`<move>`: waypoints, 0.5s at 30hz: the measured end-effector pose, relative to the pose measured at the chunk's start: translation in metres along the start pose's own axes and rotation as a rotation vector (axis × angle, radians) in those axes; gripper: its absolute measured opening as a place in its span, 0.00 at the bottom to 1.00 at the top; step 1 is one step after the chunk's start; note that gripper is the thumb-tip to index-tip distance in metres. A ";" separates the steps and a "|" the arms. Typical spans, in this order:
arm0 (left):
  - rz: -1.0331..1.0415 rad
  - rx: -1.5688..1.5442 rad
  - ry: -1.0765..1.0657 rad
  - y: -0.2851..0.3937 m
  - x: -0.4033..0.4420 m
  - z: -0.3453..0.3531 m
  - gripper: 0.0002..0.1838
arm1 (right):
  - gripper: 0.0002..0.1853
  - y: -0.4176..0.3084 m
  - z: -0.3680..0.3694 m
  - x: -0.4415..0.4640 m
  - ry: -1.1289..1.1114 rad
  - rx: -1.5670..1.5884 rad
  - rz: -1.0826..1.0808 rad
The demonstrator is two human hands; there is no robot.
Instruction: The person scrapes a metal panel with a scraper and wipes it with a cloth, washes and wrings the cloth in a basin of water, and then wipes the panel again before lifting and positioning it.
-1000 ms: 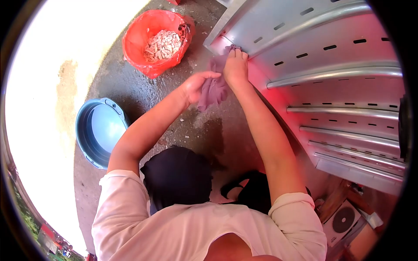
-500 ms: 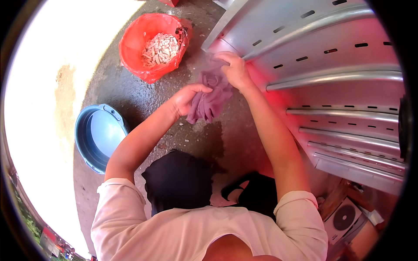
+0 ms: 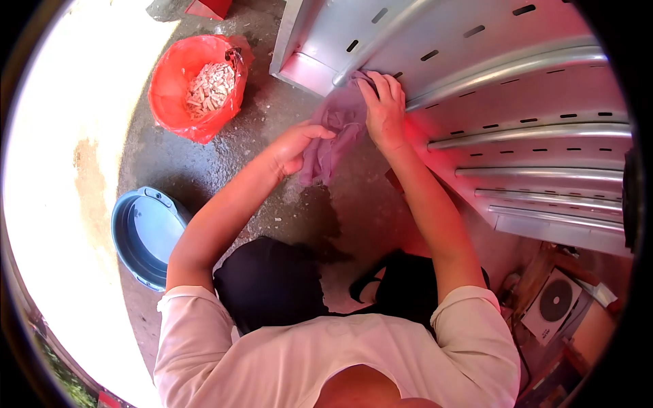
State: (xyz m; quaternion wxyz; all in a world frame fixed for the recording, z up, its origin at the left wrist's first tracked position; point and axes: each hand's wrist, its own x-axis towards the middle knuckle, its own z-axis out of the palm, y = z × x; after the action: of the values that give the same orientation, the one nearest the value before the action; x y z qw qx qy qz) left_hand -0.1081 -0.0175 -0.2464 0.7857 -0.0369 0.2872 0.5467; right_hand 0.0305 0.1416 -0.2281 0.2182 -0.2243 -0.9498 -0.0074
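A crumpled purple cloth [image 3: 335, 132] hangs between my two hands, above the wet floor. My left hand [image 3: 299, 144] is closed on its near left side, thumb laid over the fabric. Up at the metal panel [image 3: 476, 102], my right hand [image 3: 386, 109] holds the cloth's upper end with bent fingers, pressing it against the end of a round metal bar [image 3: 371, 56]. Part of the cloth is hidden behind the right fingers.
On the floor at upper left stands a red-lined bucket [image 3: 163, 88] holding many pale pieces. A blue basin [image 3: 126, 255] sits nearer, left of my left forearm. At lower right is a white unit with a round black grille [image 3: 552, 300]. Metal bars run along the panel.
My right hand has moved right and onto the metal panel with the cloth's upper end. My left hand still grips the cloth. The view has shifted, so bucket and panel appear further left.
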 end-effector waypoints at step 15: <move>0.013 0.110 -0.008 -0.004 0.031 0.011 0.19 | 0.15 0.007 0.005 -0.027 -0.535 0.030 0.310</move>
State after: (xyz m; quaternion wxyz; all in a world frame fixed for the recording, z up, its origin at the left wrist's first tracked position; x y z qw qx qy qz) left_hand -0.0926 0.0110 -0.2540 0.7841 0.0102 0.3141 0.5351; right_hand 0.0530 0.1370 -0.2440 -0.0376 -0.3574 -0.9279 0.0991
